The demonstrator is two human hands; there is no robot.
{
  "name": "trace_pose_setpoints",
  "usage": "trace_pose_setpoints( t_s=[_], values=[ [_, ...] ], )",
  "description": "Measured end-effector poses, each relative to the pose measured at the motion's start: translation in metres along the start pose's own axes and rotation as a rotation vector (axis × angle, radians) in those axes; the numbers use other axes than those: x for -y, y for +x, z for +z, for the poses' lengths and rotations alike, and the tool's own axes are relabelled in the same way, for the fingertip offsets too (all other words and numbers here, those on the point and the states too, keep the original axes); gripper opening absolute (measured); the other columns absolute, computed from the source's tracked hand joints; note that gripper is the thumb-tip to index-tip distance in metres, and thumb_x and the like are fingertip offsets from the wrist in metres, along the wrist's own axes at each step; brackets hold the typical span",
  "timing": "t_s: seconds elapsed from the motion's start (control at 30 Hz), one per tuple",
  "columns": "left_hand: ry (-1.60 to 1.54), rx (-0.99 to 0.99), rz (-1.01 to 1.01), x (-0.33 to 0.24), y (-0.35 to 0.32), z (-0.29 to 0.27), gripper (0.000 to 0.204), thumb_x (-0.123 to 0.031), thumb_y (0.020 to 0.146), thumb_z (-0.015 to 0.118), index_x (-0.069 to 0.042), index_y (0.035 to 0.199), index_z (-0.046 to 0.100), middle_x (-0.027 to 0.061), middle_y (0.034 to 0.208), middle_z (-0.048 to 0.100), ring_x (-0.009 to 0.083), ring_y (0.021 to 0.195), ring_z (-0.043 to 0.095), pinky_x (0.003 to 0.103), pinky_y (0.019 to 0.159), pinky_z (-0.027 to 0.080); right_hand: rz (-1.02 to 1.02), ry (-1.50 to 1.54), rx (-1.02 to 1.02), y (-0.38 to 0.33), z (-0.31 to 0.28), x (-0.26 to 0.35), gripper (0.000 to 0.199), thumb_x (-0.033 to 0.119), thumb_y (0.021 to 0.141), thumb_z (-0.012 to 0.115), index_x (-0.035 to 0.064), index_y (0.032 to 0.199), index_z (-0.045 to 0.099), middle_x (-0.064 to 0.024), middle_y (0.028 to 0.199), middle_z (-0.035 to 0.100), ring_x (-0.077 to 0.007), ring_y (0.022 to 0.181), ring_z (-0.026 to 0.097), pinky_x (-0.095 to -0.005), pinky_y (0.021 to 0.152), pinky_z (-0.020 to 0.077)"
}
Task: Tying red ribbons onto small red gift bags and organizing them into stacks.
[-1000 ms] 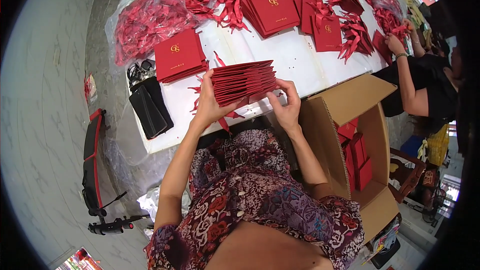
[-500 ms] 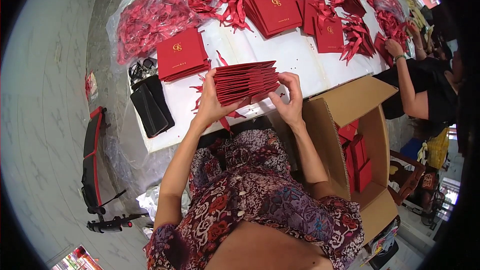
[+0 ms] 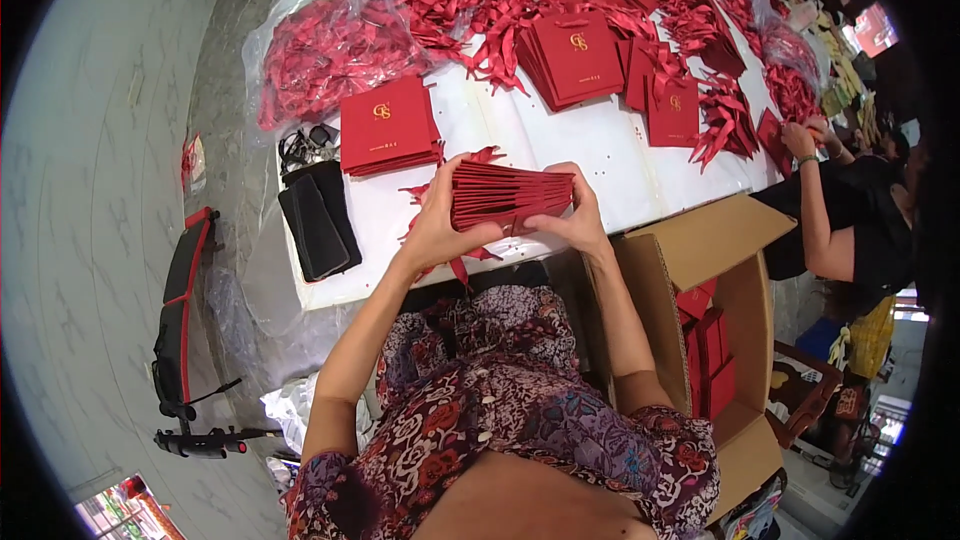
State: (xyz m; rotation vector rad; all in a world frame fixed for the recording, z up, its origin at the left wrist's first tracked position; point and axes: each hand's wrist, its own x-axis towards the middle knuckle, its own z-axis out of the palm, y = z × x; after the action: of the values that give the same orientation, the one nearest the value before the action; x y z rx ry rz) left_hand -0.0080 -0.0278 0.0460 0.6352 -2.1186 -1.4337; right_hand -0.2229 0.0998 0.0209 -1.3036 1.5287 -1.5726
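Between my two hands, over the near edge of the table, is a stack of flat red paper bags (image 3: 512,198), their edges turned up toward me. My left hand (image 3: 440,220) clasps the stack's left end, with the thumb along the near side. At the other end my right hand (image 3: 580,218) is closed round it too, fingers behind and thumb in front. Red ribbon ends stick out behind and below the stack. Just beyond my left hand lies a neat pile of red paper bags (image 3: 386,128) with gold print.
A black phone-like case (image 3: 315,225) lies at the table's left corner. Behind it is a clear plastic bag of red ribbons (image 3: 340,55). More red bags (image 3: 575,60) cover the far side. An open cardboard box (image 3: 755,340) holds red bags at right. A co-worker's arm (image 3: 815,200) reaches in.
My right hand has closed onto the stack's right end, where its fingers were apart before. The stack now sits more level. The view has shifted slightly.
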Motion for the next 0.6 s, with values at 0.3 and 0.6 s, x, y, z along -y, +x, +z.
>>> trace_pose_setpoints(
  t_s=[0.3, 0.6],
  values=[
    [-0.257, -0.154, -0.216, 0.018, 0.021, 0.015, 0.035, -0.030, 0.103, 0.052, -0.003, 0.124, 0.050, 0.0172, 0.118, 0.058, 0.0264, 0.116, 0.054, 0.038, 0.102, 0.039, 0.013, -0.001, -0.014, 0.000, 0.000, -0.003, 0.067, 0.018, 0.060, 0.095, 0.0029, 0.113, 0.057, -0.0057, 0.106, 0.065, -0.0152, 0.102, 0.060, -0.0304, 0.095, 0.0464],
    [-0.436, -0.011, -0.312, 0.010, 0.023, -0.002, 0.051, -0.036, 0.097, 0.060, -0.004, 0.135, 0.046, 0.0190, 0.134, 0.049, 0.0291, 0.129, 0.045, 0.039, 0.109, 0.034, 0.041, -0.044, -0.046, 0.000, 0.002, -0.011, 0.060, 0.021, 0.063, 0.094, 0.0036, 0.107, 0.058, -0.0052, 0.098, 0.067, -0.0143, 0.095, 0.062, -0.0304, 0.091, 0.0477]
  ],
)
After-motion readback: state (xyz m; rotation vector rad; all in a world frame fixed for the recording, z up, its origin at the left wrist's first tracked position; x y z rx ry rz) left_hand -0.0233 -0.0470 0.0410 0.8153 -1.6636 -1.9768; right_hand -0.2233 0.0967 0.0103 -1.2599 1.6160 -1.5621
